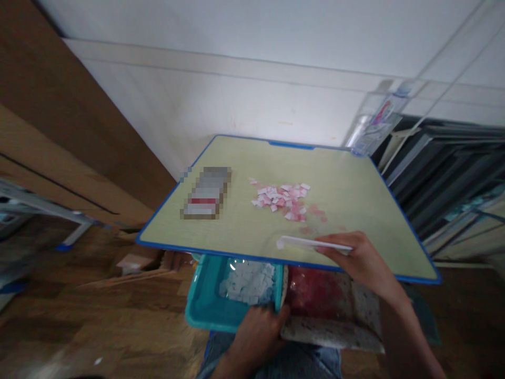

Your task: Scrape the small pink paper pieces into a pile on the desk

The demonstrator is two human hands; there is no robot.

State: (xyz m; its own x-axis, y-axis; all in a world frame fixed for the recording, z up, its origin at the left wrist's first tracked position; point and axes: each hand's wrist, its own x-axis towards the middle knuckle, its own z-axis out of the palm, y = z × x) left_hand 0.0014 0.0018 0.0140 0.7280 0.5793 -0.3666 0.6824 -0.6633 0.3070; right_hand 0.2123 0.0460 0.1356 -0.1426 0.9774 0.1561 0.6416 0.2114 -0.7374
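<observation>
Scraps (281, 196) on table (343, 189), bottle (376, 123) at far right corner, basin (209, 310) left of tray (331, 330)

Dim floor (134, 321), brighter wall (276, 31), soft blur

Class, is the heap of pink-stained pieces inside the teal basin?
No, the pink-stained pieces lie on the blue-edged tabletop; the teal basin holds whitish pieces.

Basin (197, 297), lower centre: smooth glossy plastic. Scraps (276, 197), mid-frame: matt, paper-like. Bottle (379, 123), upper right: clear plastic. Floor (145, 337), lower left: wood-look.
</observation>
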